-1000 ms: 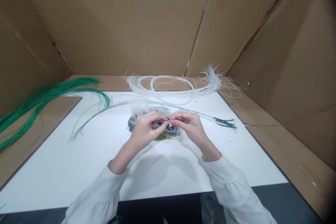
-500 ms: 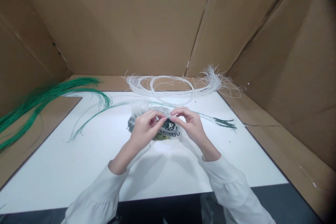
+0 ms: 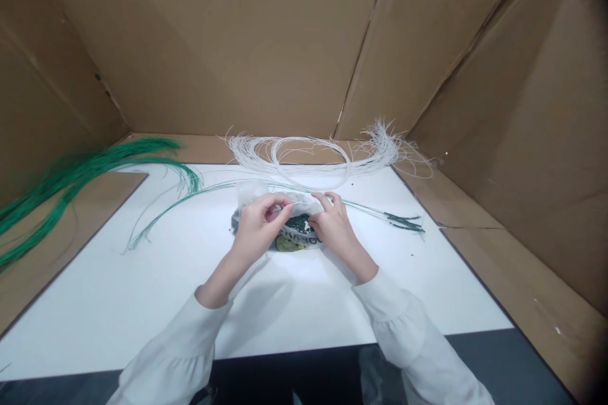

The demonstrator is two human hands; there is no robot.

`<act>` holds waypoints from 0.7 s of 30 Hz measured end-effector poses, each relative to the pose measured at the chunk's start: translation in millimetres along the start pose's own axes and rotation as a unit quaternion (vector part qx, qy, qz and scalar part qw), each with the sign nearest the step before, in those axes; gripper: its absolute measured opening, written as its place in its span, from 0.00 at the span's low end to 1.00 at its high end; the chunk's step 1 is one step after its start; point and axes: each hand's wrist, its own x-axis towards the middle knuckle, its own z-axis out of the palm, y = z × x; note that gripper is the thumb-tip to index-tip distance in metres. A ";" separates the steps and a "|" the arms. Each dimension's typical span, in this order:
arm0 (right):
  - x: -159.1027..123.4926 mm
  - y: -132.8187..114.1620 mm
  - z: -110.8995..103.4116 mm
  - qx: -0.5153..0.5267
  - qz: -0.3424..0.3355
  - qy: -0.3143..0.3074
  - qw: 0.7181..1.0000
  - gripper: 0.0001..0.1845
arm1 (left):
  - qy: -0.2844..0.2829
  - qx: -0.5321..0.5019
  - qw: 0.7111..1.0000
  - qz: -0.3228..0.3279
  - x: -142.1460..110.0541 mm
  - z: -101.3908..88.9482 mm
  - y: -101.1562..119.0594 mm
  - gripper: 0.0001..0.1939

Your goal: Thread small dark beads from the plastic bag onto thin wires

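Note:
My left hand (image 3: 258,226) is closed in a pinch at the left of a clear plastic bag, its thumb and index finger on a thin pale strand (image 3: 298,203) that pokes out to the right. The plastic bag (image 3: 251,193) lies open on the table, with dark lettering and a yellow-green patch on its front. Small dark green beads (image 3: 299,223) fill it. My right hand (image 3: 336,228) is over the bag's right side, thumb low beside the beads and index finger stretched apart from it. Whether a bead touches its fingertips is too small to tell.
Behind the bag lie green strands (image 3: 190,193) whose right ends carry dark beaded lengths (image 3: 403,221). A coiled white bundle of strands (image 3: 313,164) rests at the back. Thick green strands (image 3: 85,180) spread at the left. Cardboard walls (image 3: 247,44) surround the white table (image 3: 142,304).
My right hand has let go of the strand's end and moved left and down to the beads. My left hand has shifted slightly left, still pinching the strand.

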 end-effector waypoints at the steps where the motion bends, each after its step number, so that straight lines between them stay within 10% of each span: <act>1: 0.2 -0.5 -0.5 -0.004 -0.002 -0.002 1.000 0.09 | -0.001 0.000 1.000 -0.001 0.2 0.0 0.2 0.08; 21: 2.6 -1.8 4.2 -0.017 -0.064 0.038 0.997 0.08 | 0.003 0.007 1.000 -0.029 0.2 -0.9 -0.7 0.09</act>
